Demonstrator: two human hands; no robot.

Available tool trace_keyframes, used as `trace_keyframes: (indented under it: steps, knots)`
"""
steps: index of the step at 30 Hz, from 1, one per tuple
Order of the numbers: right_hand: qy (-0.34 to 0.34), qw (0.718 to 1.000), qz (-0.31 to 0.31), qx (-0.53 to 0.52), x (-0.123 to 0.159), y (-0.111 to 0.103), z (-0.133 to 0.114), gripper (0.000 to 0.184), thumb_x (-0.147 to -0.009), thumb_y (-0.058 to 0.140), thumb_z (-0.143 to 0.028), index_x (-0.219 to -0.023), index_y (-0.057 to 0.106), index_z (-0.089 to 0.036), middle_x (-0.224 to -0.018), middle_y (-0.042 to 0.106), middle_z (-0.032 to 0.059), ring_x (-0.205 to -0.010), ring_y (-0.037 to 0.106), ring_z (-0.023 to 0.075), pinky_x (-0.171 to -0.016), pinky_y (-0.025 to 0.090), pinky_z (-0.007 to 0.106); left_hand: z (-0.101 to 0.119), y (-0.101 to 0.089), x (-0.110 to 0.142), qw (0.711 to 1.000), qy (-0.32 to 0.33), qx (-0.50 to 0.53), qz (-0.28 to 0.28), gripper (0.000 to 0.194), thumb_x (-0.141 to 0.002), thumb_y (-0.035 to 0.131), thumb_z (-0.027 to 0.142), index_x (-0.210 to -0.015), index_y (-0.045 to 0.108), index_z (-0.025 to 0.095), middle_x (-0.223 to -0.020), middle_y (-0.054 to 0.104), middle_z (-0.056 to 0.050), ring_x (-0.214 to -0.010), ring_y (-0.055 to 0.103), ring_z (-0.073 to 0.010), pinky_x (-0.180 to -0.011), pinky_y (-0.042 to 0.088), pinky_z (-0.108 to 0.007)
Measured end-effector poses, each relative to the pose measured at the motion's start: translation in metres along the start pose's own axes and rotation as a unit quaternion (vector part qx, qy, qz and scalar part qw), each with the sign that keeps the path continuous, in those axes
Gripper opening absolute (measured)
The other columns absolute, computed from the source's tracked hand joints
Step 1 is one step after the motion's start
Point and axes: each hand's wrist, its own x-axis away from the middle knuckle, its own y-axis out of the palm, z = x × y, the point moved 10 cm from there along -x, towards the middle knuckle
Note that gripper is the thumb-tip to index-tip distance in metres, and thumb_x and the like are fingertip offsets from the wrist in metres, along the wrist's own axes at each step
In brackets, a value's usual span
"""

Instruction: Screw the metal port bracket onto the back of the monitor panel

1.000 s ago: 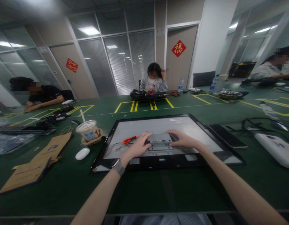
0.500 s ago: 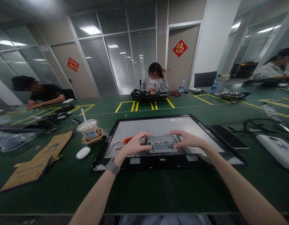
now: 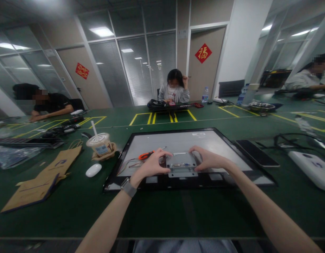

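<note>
Between my two hands is a metal bracket (image 3: 180, 161) with video connector ports along its near side. My left hand (image 3: 153, 163) grips its left edge, thumb in front and fingers behind. Around the right edge my right hand (image 3: 208, 159) is closed in the same way. Beneath lies a monitor panel (image 3: 152, 140), back side up, with a grey sheet inside a black frame. An orange-handled screwdriver (image 3: 146, 155) rests on the panel beside my left hand, near some thin wires (image 3: 128, 164). Whether the bracket touches the panel I cannot tell.
Left of the panel are a drink cup (image 3: 101, 144) in a cardboard holder, a white mouse (image 3: 93, 170) and a paper bag (image 3: 41, 179). A black phone (image 3: 256, 153), cables and a white device (image 3: 311, 170) lie right. Other people sit around the green table (image 3: 162, 214).
The bracket has tilted and come slightly nearer to me, showing more of its top plate. Both hands keep their hold. More of the screwdriver now shows behind my left hand.
</note>
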Motion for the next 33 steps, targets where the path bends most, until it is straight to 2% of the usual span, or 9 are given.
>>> trace_keyframes:
  steps: [5, 12, 15, 17, 19, 22, 24, 28, 33]
  knots:
    - [-0.003, 1.000, 0.002, 0.007, -0.002, 0.001, 0.002, 0.072, -0.061, 0.079, -0.034, -0.128, 0.054, -0.024, -0.132, 0.056, 0.0090, -0.122, 0.054, 0.0329, -0.107, 0.042, 0.046, -0.003, 0.004, 0.000, 1.000, -0.008, 0.000, -0.017, 0.054, -0.071, 0.080, 0.022, -0.123, 0.065, 0.024, -0.117, 0.055, -0.006, -0.093, 0.060, -0.0197, -0.080, 0.053, -0.032]
    - [-0.013, 0.999, -0.019, 0.025, -0.005, 0.005, 0.005, 0.071, -0.062, 0.081, -0.041, -0.127, 0.058, -0.024, -0.133, 0.054, 0.0099, -0.126, 0.052, 0.0351, -0.109, 0.040, 0.049, -0.003, 0.005, 0.001, 0.998, -0.011, -0.050, -0.027, 0.054, -0.075, 0.080, 0.028, -0.126, 0.064, 0.023, -0.121, 0.060, -0.007, -0.103, 0.062, -0.0241, -0.090, 0.053, -0.037]
    - [-0.011, 1.000, -0.019, 0.020, -0.004, 0.006, 0.005, 0.072, -0.062, 0.081, -0.041, -0.128, 0.058, -0.024, -0.135, 0.053, 0.0101, -0.127, 0.051, 0.0342, -0.111, 0.039, 0.048, -0.001, 0.001, 0.002, 0.998, -0.006, -0.059, -0.025, 0.055, -0.076, 0.081, 0.033, -0.127, 0.064, 0.024, -0.129, 0.061, -0.008, -0.115, 0.061, -0.0273, -0.100, 0.050, -0.040]
    - [-0.013, 1.000, -0.021, 0.017, -0.004, 0.006, 0.003, 0.071, -0.063, 0.081, -0.039, -0.127, 0.057, -0.024, -0.135, 0.053, 0.0107, -0.127, 0.052, 0.0332, -0.112, 0.039, 0.048, 0.001, -0.011, 0.002, 0.998, 0.004, -0.067, -0.002, 0.053, -0.078, 0.081, 0.037, -0.126, 0.065, 0.024, -0.135, 0.060, -0.008, -0.127, 0.056, -0.0288, -0.111, 0.043, -0.044]
    - [-0.015, 1.000, -0.020, 0.017, -0.004, 0.006, 0.003, 0.070, -0.063, 0.080, -0.038, -0.127, 0.057, -0.024, -0.135, 0.054, 0.0111, -0.127, 0.052, 0.0332, -0.112, 0.039, 0.049, -0.004, -0.034, 0.003, 0.996, -0.002, -0.077, 0.050, 0.043, -0.086, 0.073, 0.038, -0.126, 0.064, 0.024, -0.137, 0.059, -0.008, -0.130, 0.055, -0.0265, -0.112, 0.043, -0.043]
    - [-0.014, 1.000, -0.015, 0.021, -0.005, 0.005, 0.003, 0.071, -0.062, 0.081, -0.038, -0.128, 0.058, -0.025, -0.135, 0.055, 0.0104, -0.127, 0.053, 0.0345, -0.112, 0.038, 0.051, -0.022, -0.077, 0.012, 0.969, -0.047, -0.177, 0.163, 0.024, -0.095, 0.058, 0.033, -0.115, 0.067, 0.023, -0.126, 0.065, -0.008, -0.120, 0.060, -0.0240, -0.111, 0.043, -0.044]
    - [-0.011, 1.000, -0.015, 0.022, -0.005, 0.006, 0.005, 0.072, -0.062, 0.081, -0.039, -0.130, 0.058, -0.025, -0.135, 0.055, 0.0103, -0.127, 0.053, 0.0352, -0.112, 0.038, 0.051, -0.037, -0.091, 0.020, 0.959, -0.079, -0.203, 0.181, 0.023, -0.092, 0.061, 0.032, -0.112, 0.068, 0.022, -0.122, 0.066, -0.011, -0.116, 0.062, -0.0270, -0.108, 0.045, -0.046]
    - [-0.015, 0.999, -0.022, 0.020, -0.004, 0.007, 0.005, 0.073, -0.064, 0.080, -0.042, -0.132, 0.057, -0.025, -0.138, 0.054, 0.0105, -0.128, 0.052, 0.0348, -0.113, 0.038, 0.051, -0.065, -0.092, 0.030, 0.942, -0.166, -0.265, 0.121, 0.032, -0.086, 0.069, 0.043, -0.109, 0.071, 0.021, -0.115, 0.070, -0.012, -0.107, 0.067, -0.0281, -0.098, 0.050, -0.037]
    - [-0.027, 0.999, -0.031, 0.009, -0.001, 0.005, 0.000, 0.074, -0.070, 0.077, -0.049, -0.136, 0.055, -0.023, -0.143, 0.053, 0.0128, -0.133, 0.049, 0.0352, -0.116, 0.035, 0.050, -0.058, -0.083, 0.025, 0.941, -0.176, -0.276, 0.084, 0.012, -0.085, 0.068, 0.029, -0.085, 0.074, 0.019, -0.097, 0.074, -0.011, -0.095, 0.070, -0.0274, -0.088, 0.052, -0.034]
